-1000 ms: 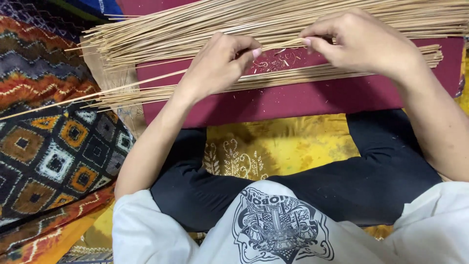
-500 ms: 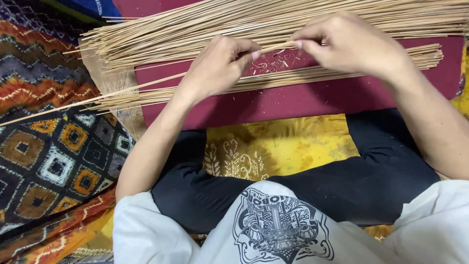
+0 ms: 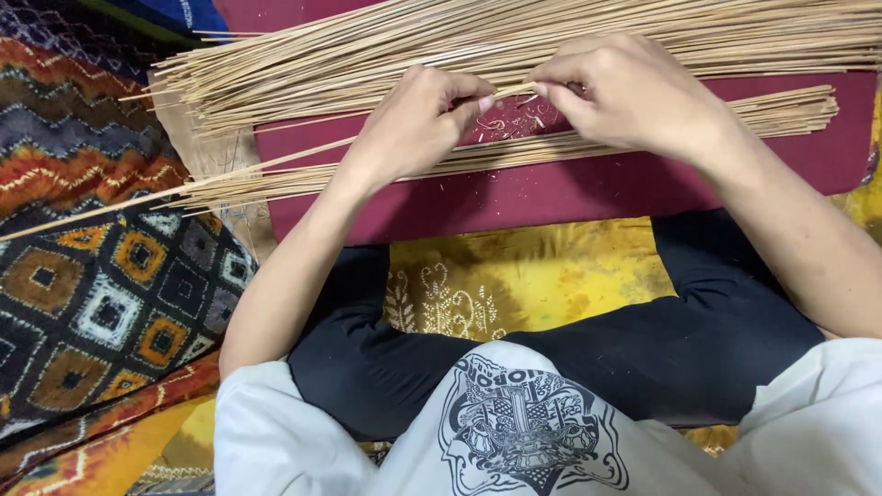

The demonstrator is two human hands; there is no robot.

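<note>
pinching one thin stick [image 3: 513, 91] between them, left hand [image 3: 418, 124] and right hand [image 3: 634, 92] grip clenched; maroon cloth [image 3: 570, 193] beneath

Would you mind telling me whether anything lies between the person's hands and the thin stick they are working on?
Nothing visible does. The left hand and the right hand both pinch the thin stick directly with their fingertips, above the maroon cloth, between the large stick pile and the smaller bundle.

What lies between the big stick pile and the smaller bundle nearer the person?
Bare maroon mat with small shavings, plus both hands, in the head view.
</note>
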